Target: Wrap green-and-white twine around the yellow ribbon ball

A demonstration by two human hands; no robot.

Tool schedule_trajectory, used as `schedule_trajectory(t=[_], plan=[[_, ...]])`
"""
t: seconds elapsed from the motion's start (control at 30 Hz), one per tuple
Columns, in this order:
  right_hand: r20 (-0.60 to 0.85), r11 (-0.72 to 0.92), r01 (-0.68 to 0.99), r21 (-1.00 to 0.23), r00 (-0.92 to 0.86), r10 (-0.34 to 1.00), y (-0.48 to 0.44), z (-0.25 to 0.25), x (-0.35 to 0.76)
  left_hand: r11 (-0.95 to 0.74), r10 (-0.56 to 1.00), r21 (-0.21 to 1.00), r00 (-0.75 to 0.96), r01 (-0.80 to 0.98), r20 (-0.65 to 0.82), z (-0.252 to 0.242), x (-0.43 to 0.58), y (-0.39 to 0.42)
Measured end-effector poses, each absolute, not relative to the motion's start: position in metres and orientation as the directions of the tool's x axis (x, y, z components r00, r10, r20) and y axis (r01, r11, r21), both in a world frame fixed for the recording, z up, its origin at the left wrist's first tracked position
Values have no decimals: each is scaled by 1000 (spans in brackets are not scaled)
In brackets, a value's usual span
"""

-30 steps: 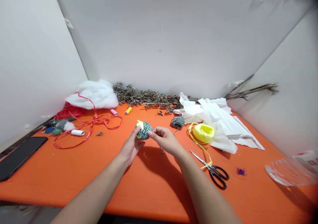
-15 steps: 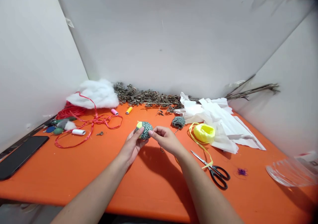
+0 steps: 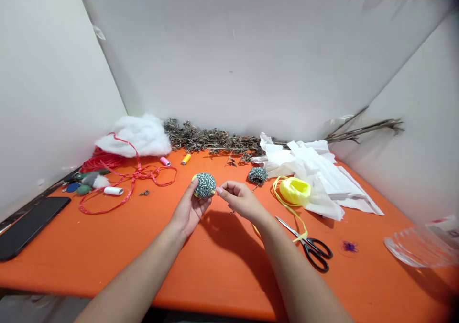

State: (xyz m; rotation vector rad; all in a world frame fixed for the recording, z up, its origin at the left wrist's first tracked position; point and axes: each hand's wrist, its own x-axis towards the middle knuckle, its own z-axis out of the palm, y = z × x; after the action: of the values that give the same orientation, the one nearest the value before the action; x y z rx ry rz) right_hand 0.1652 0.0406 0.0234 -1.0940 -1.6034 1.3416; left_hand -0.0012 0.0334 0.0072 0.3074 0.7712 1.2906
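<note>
My left hand (image 3: 189, 208) holds a small ball of dark green and white twine (image 3: 204, 185), its fingers beneath and its thumb at the left side. Bits of yellow show at the ball's left and right edges. The fingertips of my right hand (image 3: 236, 198) are pinched together at the ball's right side; what lies between them is too small to make out. A short dark strand hangs below this hand. Beyond it lies a second wound bundle of the same twine (image 3: 257, 175). Yellow ribbon (image 3: 294, 191) trails from its roll beneath my right forearm.
Scissors (image 3: 311, 248) lie right of my forearm, near white paper (image 3: 319, 172). A clear plastic container (image 3: 418, 248) stands far right. Left are red ribbon (image 3: 138, 174), white stuffing (image 3: 138, 134), thread spools (image 3: 114, 190) and a phone (image 3: 30, 227). Dried plants (image 3: 211, 139) line the back.
The ball has turned in my left hand, so more twine and less yellow faces me. It has shifted slightly left, and my right fingertips now sit at its right edge.
</note>
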Motion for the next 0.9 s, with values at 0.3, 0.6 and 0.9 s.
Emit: schedule_trajectory(t=[0.3, 0.6, 0.9], plan=[[35, 91, 148, -985, -345, 938, 31, 33, 163, 253, 940, 584, 52, -771, -338, 7, -2, 35], [33, 95, 170, -981, -336, 941, 33, 30, 162, 265, 931, 586, 46, -766, -361, 6, -2, 34], [45, 106, 163, -981, -337, 940, 32, 31, 162, 249, 930, 582, 25, -774, -366, 3, -3, 36]])
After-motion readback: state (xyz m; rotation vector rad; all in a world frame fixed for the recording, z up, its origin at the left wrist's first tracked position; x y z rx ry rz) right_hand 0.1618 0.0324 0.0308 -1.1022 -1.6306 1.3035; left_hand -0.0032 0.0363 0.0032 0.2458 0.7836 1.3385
